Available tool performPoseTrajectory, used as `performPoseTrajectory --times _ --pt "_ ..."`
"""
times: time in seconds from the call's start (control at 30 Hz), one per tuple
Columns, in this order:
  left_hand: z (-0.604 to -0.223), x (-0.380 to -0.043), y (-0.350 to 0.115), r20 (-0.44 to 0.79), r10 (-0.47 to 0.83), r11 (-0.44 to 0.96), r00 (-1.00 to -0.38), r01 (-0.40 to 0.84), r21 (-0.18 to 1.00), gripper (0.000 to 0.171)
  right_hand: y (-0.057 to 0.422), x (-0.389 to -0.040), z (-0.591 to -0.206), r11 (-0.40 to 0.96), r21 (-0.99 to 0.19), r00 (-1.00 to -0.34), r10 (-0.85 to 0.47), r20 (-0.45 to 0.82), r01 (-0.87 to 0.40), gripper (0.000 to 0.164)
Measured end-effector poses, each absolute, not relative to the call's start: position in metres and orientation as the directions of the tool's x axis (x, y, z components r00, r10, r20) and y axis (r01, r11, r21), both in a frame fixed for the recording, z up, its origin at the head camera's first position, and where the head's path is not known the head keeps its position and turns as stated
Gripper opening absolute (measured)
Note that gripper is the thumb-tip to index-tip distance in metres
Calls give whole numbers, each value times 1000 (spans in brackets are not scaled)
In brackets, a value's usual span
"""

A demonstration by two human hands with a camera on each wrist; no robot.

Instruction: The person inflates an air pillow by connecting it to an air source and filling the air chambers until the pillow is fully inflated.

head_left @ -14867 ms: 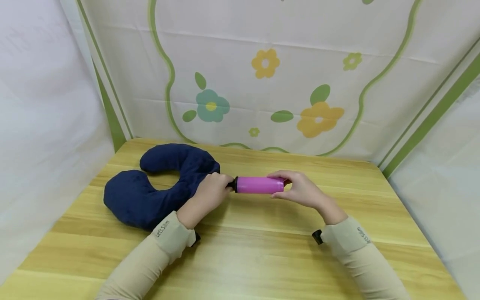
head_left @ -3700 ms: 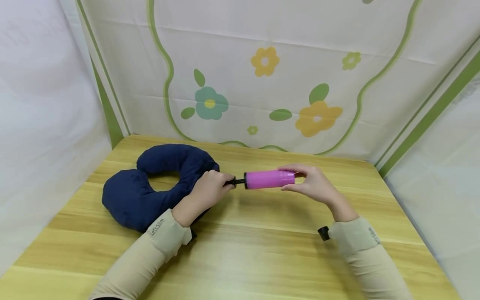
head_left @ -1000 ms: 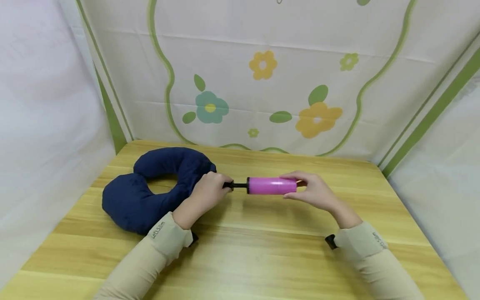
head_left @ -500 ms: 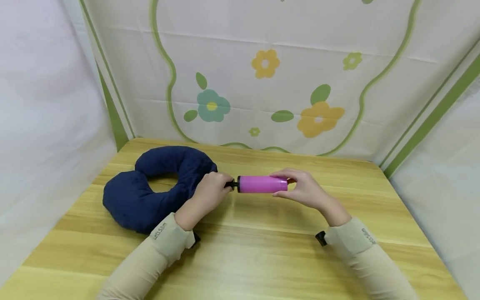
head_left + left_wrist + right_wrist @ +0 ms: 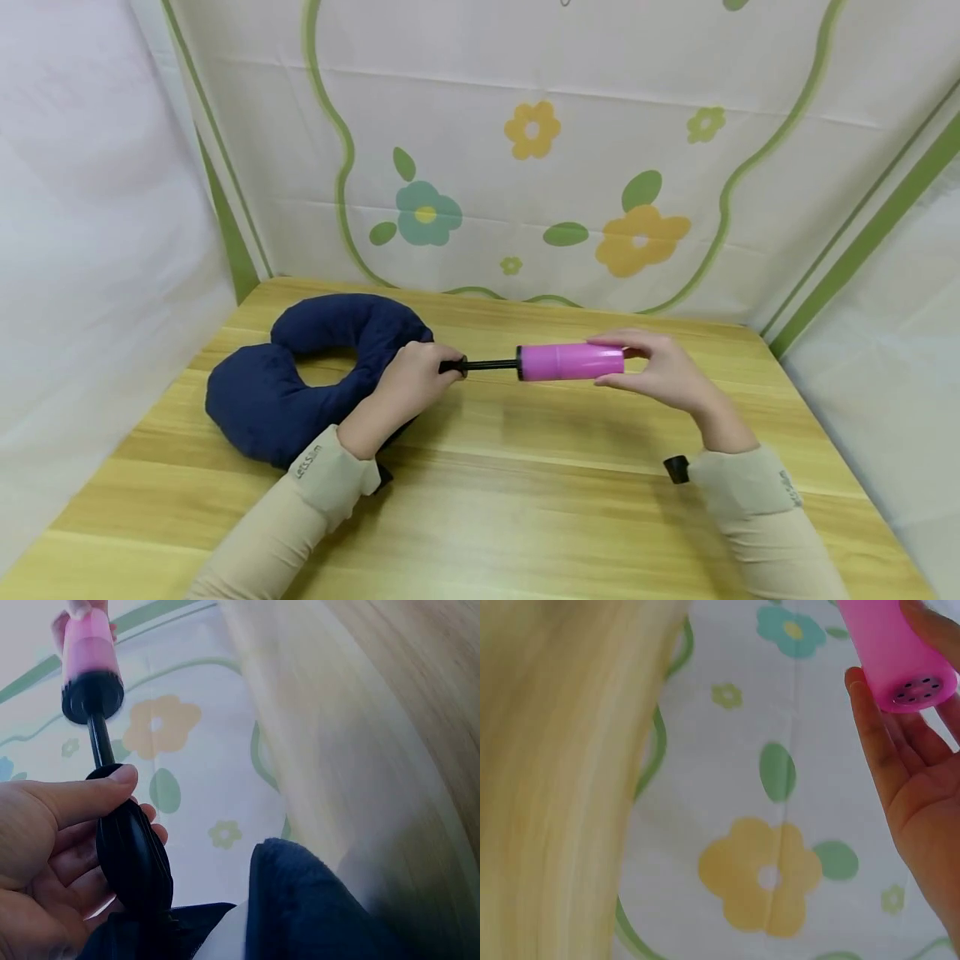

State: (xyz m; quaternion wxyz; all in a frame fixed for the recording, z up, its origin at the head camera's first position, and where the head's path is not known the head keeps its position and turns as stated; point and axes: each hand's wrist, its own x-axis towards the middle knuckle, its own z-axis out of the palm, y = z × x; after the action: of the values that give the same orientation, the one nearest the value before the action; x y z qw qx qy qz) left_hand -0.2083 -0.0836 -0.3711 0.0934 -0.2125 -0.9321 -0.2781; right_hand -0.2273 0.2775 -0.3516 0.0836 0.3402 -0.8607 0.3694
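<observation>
A pink hand air pump (image 5: 570,362) is held level above the table, its black rod (image 5: 491,365) drawn well out of the barrel. My left hand (image 5: 411,375) grips the pump's black bulbous end (image 5: 133,855), thumb on one side and fingers curled behind. My right hand (image 5: 658,367) pinches the far end of the pink barrel between thumb and fingers; the right wrist view shows small holes in that end. Right by my left hand lies a navy U-shaped neck pillow (image 5: 255,400), partly covered by that hand. Where the black end meets the pillow is hidden.
The wooden table (image 5: 510,517) spreads beneath both hands. Behind it hangs a white cloth (image 5: 480,150) printed with flowers, and white cloth walls (image 5: 97,250) stand at the sides.
The pink barrel slid left toward my left hand half a second ago, and now sits further right with more rod showing. My left hand and the pillow have barely moved.
</observation>
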Motion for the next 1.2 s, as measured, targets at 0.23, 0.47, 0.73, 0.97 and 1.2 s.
performPoseTrajectory --times 0.23,0.47,0.73,0.97,1.2 --pt "-371 -208 -84 290 350 738 -891 453 500 4 279 -225 -351 461 -556 -718 -525 457 -692 51" --pt "-373 -210 -77 306 342 766 -888 452 456 3 225 -233 -369 413 -532 -660 -605 447 -739 47" --pt "-374 -215 -72 293 346 762 -891 449 467 11 242 -239 -367 474 -612 -750 -572 332 -633 50" --pt "-376 -212 -78 259 317 783 -912 406 472 20 285 -242 -364 537 -638 -819 -493 294 -552 48" --pt "-382 -214 -73 296 354 769 -887 456 448 5 247 -239 -369 490 -562 -732 -570 373 -667 50"
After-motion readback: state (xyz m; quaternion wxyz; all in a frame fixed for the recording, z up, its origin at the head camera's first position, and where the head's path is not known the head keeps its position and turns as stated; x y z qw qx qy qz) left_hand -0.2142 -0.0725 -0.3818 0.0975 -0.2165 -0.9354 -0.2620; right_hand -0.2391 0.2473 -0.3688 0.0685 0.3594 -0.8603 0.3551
